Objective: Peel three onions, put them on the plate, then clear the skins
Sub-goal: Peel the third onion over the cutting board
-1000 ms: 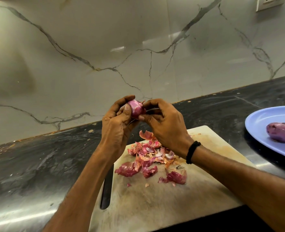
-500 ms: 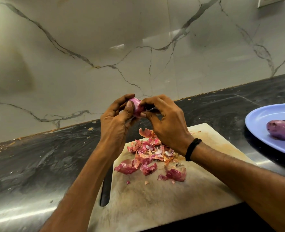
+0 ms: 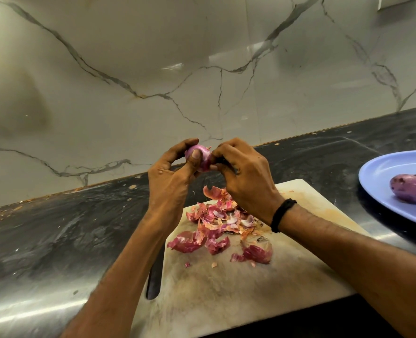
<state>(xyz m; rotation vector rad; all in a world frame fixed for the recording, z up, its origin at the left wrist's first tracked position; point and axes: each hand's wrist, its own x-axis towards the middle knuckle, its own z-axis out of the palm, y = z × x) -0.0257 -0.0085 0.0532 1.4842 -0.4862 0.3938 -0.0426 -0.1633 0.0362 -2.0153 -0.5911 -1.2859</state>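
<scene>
A red onion (image 3: pixel 200 156) is held up above the cutting board (image 3: pixel 226 289), partly peeled. My left hand (image 3: pixel 171 181) grips it from the left, thumb pressed on its front. My right hand (image 3: pixel 244 178) meets it from the right, and its thumb and fingertips pinch the papery skin at the onion's right end. Something dark shows inside the right hand's curled fingers; I cannot tell what it is. A pile of red onion skins (image 3: pixel 223 228) lies on the board below the hands. One peeled onion (image 3: pixel 412 191) rests on the blue plate (image 3: pixel 377 172) at the right.
A dark marbled counter (image 3: pixel 55 240) runs under a veined marble wall (image 3: pixel 202 69). A long dark shape (image 3: pixel 155 279) lies at the board's left edge, partly under my left forearm. A black band circles my right wrist (image 3: pixel 281 214).
The onion has turned slightly in my left hand. My right fingertips have closed in on its right end. Both hands stay at the same height over the board.
</scene>
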